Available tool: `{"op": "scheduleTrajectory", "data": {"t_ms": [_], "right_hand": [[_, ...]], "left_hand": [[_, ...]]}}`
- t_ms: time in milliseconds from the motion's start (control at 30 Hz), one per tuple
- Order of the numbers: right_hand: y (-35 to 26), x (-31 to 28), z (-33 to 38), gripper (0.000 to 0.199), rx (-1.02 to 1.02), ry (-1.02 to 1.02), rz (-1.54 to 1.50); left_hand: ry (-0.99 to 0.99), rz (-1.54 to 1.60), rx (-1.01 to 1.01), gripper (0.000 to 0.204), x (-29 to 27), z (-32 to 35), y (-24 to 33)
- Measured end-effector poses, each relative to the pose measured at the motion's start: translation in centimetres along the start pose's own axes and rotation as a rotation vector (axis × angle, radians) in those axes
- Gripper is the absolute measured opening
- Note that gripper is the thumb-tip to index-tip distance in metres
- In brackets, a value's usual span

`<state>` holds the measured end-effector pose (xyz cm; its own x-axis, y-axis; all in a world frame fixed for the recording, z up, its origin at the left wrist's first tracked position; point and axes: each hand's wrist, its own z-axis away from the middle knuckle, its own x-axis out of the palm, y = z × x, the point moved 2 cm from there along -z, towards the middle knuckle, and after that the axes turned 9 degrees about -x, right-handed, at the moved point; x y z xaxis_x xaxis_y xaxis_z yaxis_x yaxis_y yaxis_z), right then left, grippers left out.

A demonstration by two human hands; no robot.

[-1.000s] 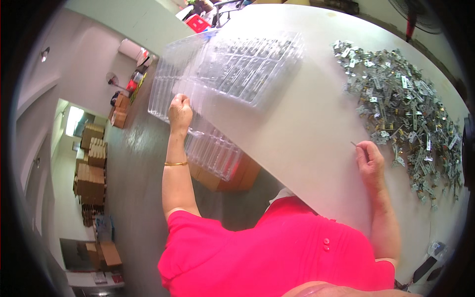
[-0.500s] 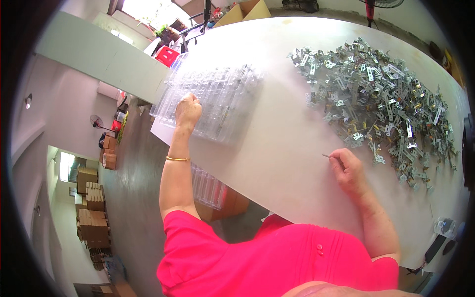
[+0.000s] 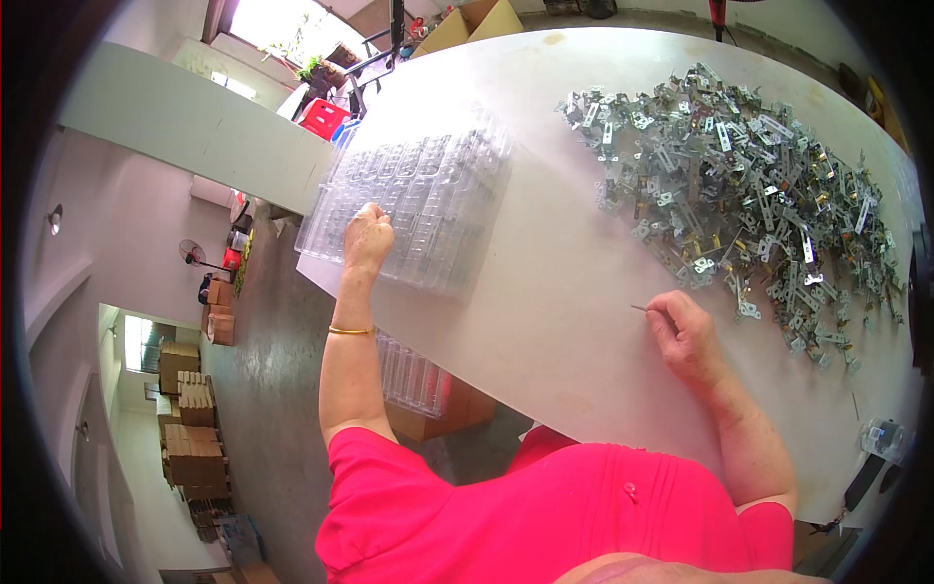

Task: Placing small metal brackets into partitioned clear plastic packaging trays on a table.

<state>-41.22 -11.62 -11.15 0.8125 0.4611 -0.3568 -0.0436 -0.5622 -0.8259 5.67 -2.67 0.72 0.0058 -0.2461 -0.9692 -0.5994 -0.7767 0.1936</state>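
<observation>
On the white tabletop (image 3: 545, 292), the person's left hand (image 3: 368, 238) rests on the near edge of a stack of clear plastic blister trays (image 3: 418, 204); its grip is curled loosely, the fingers bent down against the top tray, and whether they actually pinch the plastic I cannot tell from here. A thin gold bangle (image 3: 350, 331) sits on that wrist. The right hand (image 3: 686, 336) lies well apart from the trays, lower on the tabletop, with its grip nearly closed: thumb and forefinger are pinched together on a small thin metal pin (image 3: 638, 309), which sticks out to the left of the fingertips just above the surface. Just beyond that hand, spread across the right side of the tabletop, lies a big loose heap of small stamped metal brackets (image 3: 739, 165), silvery with a few brassy pieces among them. More clear trays (image 3: 413, 375) stand below the tabletop edge, on a brown cardboard box (image 3: 448, 414) on the floor. At the far end of the tabletop there is an open cardboard carton (image 3: 482, 21), and a red plastic crate (image 3: 324, 117) sits beside the far left corner. Stacks of brown cartons (image 3: 190, 428) stand on the floor by the wall at the left. The person wears a bright pink shirt (image 3: 545, 516).
</observation>
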Motion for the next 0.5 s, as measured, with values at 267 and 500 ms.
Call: {"op": "scheduleTrajectory", "data": {"t_ms": [267, 500], "right_hand": [[-0.03, -0.08, 0.0, 0.009, -0.022, -0.012, 0.04], [0.02, -0.04, 0.0, 0.01, -0.011, -0.012, 0.034]], "left_hand": [[-0.022, -0.02, -0.002, 0.024, 0.16, -0.27, 0.65], [-0.039, -0.051, 0.042, 0.024, 0.33, -0.35, 0.46]]}}
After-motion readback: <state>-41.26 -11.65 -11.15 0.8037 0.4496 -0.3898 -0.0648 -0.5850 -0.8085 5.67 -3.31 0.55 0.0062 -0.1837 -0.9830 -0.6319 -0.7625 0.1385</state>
